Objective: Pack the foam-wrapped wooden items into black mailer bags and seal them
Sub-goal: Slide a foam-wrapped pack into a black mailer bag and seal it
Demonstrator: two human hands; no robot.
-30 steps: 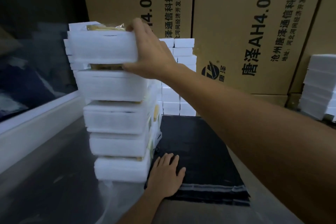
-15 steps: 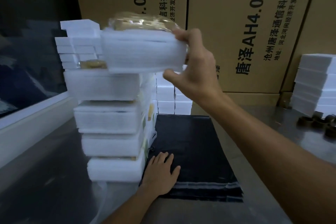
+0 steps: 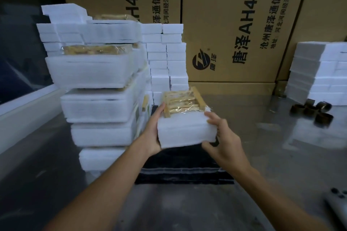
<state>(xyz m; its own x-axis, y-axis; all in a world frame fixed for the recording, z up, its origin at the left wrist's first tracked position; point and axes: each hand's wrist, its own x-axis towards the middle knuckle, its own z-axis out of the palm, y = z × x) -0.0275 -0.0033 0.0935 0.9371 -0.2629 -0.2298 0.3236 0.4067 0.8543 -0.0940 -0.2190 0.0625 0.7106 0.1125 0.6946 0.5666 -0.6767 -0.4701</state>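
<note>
1. Foam-wrapped wooden item [image 3: 185,129]: held between both hands, above the black mailer bags [image 3: 185,173].
2. Left hand [image 3: 153,133]: grips its left end, thumb on top.
3. Right hand [image 3: 223,141]: fingers curled round its right end.
4. Stack of wrapped items [image 3: 99,99]: just left.

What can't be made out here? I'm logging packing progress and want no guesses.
Head view only:
- Mailer bags: the wrapped item and both hands, left hand and right hand, cover most; count unclear.
- Item's underside: hidden by foam.
- Grey object: cut by the right edge.
- Dark rings: too small to identify.
</note>
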